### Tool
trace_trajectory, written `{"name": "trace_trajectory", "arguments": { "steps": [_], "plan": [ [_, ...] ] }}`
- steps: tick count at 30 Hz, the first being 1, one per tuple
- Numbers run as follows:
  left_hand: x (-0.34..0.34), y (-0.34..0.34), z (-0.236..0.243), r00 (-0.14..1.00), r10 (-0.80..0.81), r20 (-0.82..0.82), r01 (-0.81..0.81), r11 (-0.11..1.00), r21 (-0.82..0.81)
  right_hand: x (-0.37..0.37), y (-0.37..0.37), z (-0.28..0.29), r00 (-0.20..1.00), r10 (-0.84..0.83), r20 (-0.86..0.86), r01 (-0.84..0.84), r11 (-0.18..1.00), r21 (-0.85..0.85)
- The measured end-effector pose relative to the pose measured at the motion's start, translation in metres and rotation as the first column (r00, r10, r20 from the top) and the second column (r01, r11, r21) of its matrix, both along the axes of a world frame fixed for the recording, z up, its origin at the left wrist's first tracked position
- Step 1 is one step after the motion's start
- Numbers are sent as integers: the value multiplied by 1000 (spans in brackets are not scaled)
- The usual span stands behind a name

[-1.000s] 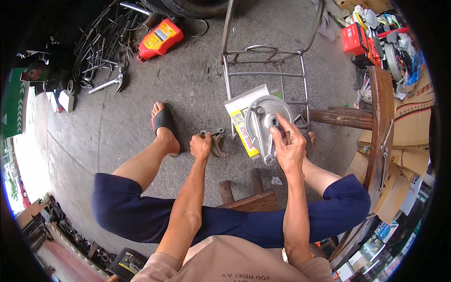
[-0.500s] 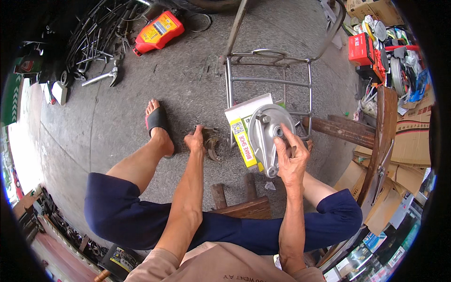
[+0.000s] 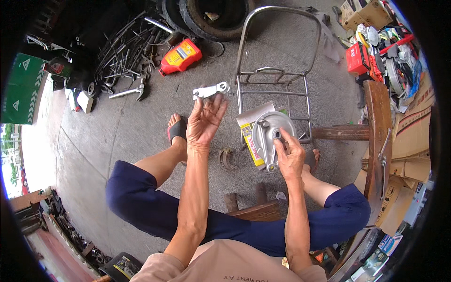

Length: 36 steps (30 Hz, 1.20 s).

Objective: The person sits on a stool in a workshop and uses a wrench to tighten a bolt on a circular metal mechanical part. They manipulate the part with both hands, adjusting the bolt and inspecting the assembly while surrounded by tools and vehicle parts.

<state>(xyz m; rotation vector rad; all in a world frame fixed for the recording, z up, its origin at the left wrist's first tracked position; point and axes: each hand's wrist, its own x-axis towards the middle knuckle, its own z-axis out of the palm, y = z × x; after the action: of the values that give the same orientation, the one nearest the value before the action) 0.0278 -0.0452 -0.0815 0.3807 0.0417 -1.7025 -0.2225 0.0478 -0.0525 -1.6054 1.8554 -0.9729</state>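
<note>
At the fingertips of my left hand (image 3: 205,122), raised with the palm showing, is a short silver brake arm (image 3: 210,90) with a hole at its right end. My right hand (image 3: 291,157) grips a round grey metal brake plate (image 3: 268,127) by its right side, fingers close to the hub hole. A lever runs down the plate's face. Behind it, partly covered, lies a yellow and white box (image 3: 250,141). A worn curved brake shoe (image 3: 226,160) rests on the floor between my hands.
A metal rack frame (image 3: 277,77) stands ahead, with tyres (image 3: 221,30) beyond. At the far left are a red bottle (image 3: 181,56), a hammer (image 3: 134,91) and piled metal rods. A wooden bench (image 3: 378,155) and cardboard boxes (image 3: 404,136) line the right. A wooden stool (image 3: 256,211) is below me.
My left hand has left the spot beside the brake shoe and risen up and forward with the silver arm. The right hand still holds the brake plate. The whole view has shifted slightly.
</note>
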Motion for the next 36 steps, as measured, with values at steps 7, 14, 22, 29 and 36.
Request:
{"name": "trace_trajectory", "arguments": {
  "steps": [7,14,22,29,36],
  "plan": [
    [-20,5,36,980,-194,34,195,981,-24,4,3,-5,1000,10,-10,-11,998,-63],
    [-27,23,68,877,-481,-7,481,876,37,2,5,0,1000,-2,-13,1,999,-40],
    [-14,29,84,522,-460,718,528,836,152,2,6,-6,1000,2,16,-1,998,-55],
    [-45,33,84,131,-431,893,609,746,271,2,5,-1,999,2,-40,-3,1000,-24],
    [-65,34,65,153,-439,885,579,766,280,3,5,2,999,5,-51,-5,1000,3]
  ]
}}
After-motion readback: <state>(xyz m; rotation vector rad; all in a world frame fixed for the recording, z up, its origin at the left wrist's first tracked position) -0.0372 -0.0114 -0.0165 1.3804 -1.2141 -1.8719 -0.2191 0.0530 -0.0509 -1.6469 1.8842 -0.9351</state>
